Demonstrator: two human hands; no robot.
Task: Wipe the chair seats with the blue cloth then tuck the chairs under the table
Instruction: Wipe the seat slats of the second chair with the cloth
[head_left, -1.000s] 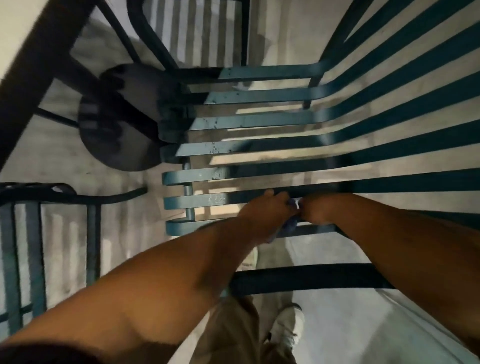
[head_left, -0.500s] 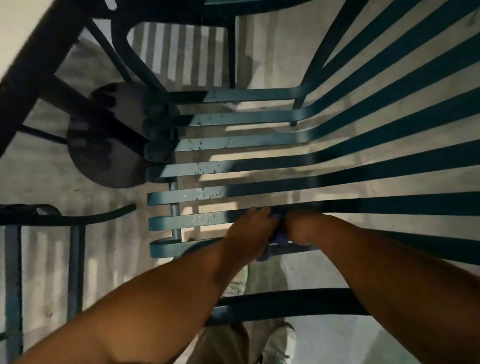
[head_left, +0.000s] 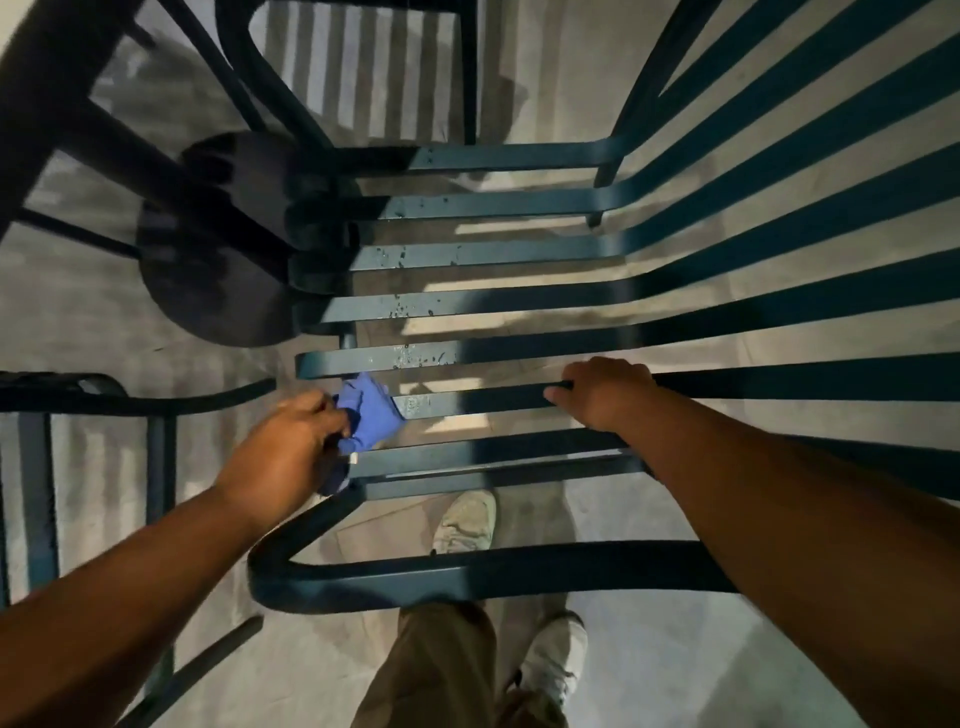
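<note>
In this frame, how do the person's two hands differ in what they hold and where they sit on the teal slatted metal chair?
The left hand grips the crumpled blue cloth at the seat's front end; the right hand holds no cloth and curls over a bare slat further back. Both are on the same teal slatted metal chair.

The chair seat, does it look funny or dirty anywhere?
Yes. The seat slats above the blue cloth carry dark specks and spots, like droplets or dirt. They look unwiped.
</note>
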